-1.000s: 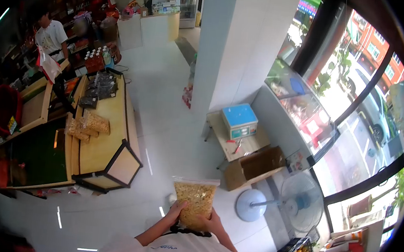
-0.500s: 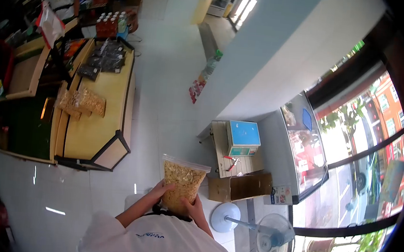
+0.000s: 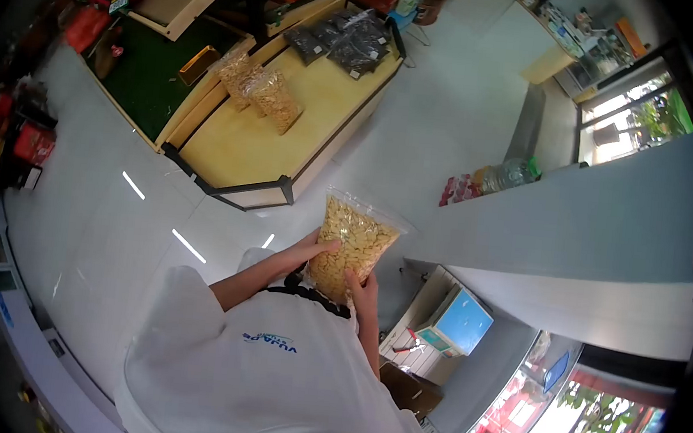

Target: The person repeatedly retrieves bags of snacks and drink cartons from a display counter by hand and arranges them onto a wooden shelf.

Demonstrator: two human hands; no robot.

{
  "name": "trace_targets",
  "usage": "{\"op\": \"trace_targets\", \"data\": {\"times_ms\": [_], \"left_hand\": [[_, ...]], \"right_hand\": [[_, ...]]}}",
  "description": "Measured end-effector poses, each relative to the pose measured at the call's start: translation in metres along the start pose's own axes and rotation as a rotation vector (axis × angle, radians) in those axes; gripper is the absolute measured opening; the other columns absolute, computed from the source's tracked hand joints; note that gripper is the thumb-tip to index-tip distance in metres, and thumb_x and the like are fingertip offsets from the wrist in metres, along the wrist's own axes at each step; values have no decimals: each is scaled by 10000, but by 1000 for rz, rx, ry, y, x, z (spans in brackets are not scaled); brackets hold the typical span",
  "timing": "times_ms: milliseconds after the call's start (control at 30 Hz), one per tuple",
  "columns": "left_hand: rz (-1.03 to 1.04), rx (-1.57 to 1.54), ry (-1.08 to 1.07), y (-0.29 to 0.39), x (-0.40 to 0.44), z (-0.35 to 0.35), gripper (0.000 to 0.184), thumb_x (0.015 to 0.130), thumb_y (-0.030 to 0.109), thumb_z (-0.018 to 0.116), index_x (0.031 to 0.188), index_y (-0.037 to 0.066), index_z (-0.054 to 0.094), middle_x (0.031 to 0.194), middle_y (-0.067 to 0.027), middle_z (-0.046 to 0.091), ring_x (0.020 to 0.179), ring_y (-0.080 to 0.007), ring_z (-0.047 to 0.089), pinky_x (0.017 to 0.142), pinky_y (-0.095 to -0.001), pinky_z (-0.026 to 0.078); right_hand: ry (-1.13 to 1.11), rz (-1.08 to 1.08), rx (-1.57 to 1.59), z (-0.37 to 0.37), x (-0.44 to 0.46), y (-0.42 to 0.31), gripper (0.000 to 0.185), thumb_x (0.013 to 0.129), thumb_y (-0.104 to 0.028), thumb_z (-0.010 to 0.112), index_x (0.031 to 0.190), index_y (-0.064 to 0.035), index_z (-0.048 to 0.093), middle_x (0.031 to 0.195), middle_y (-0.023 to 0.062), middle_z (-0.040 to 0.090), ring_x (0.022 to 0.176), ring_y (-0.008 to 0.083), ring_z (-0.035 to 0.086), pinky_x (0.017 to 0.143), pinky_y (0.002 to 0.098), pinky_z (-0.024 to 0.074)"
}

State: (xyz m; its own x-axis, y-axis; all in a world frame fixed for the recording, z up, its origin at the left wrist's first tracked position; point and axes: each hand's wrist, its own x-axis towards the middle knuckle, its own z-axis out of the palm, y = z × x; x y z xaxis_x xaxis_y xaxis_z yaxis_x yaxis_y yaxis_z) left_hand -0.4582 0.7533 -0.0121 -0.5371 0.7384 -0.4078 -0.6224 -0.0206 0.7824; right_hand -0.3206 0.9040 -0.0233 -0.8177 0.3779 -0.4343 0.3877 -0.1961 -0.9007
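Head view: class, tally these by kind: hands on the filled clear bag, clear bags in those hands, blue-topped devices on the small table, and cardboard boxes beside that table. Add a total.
Hands: 2 (left hand, right hand)
Held clear bag: 1
Blue-topped device: 1
Cardboard box: 1
Total: 5

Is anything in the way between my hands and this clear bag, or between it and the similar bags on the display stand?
Nothing visible is: your left hand and right hand hold the clear bag; toward the similar bags, only floor and the display stand edge show.
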Motion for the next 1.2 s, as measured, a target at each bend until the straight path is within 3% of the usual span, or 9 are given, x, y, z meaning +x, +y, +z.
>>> {"op": "trace_targets", "data": {"times_ms": [233,433,500,600,767,933,1000,1100,1200], "left_hand": [[169,-162,280,8,64,-3,680,827,218,669,1351,0,294,1269,-114,473,1162,-193,461,984,-319,380],[367,-289,467,64,90,-11,719,794,155,705,1356,7,282,1266,-117,481,1166,-191,463,985,-322,383],[459,-166,555,79,107,-22,741,784,137,713,1364,9,269,1262,-111,483,1168,-192,461,992,-321,376],[549,-192,563,88,143,-46,785,758,121,740,1367,8,257,1281,-102,455,1176,-179,447,994,-314,369],[713,-231,546,139,190,-67,830,723,97,766,1365,16,248,1280,-99,437,1190,-166,424,999,-307,361],[738,-143,710,154,237,-114,841,767,92,731,1394,14,175,1325,-107,402,1184,-158,429,975,-301,391],[762,-231,767,159,248,-139,734,809,117,697,1369,3,238,1297,-105,443,1149,-153,461,943,-295,420],[769,-94,832,169,245,-168,626,841,155,669,1331,-6,314,1248,-99,494,1115,-149,488,916,-288,439],[677,-173,923,155,253,-191,598,843,218,673,1304,-7,364,1202,-88,530,1084,-149,513,892,-284,454]], "right_hand": [[-336,-23,-49,-36,106,-49,616,795,-216,708,1277,24,409,1168,135,550,1048,185,532,905,313,427],[-582,-98,-134,-8,202,-92,695,783,-176,716,1333,6,331,1216,122,513,1086,191,511,923,307,419],[-651,-164,-151,4,236,-113,682,792,-152,703,1336,4,323,1225,117,501,1102,193,498,938,310,406],[-665,4,-66,24,268,-163,570,826,-163,662,1292,-8,374,1220,88,506,1107,178,489,941,296,391],[-552,-45,-252,42,346,-199,584,826,-218,666,1287,1,380,1192,75,518,1078,176,494,913,295,400],[-656,-17,-480,96,418,-248,576,804,-240,696,1252,7,431,1146,80,542,1058,180,497,900,301,402],[-757,-299,-669,127,443,-253,547,787,-233,717,1215,5,473,1119,89,557,1045,184,508,890,302,410],[-856,-189,-606,170,458,-257,606,750,-248,760,1216,4,466,1166,140,528,1067,203,507,895,302,412],[-976,-123,-637,198,498,-224,628,764,-255,745,1254,0,445,1171,140,536,1085,203,502,898,297,412]]}}
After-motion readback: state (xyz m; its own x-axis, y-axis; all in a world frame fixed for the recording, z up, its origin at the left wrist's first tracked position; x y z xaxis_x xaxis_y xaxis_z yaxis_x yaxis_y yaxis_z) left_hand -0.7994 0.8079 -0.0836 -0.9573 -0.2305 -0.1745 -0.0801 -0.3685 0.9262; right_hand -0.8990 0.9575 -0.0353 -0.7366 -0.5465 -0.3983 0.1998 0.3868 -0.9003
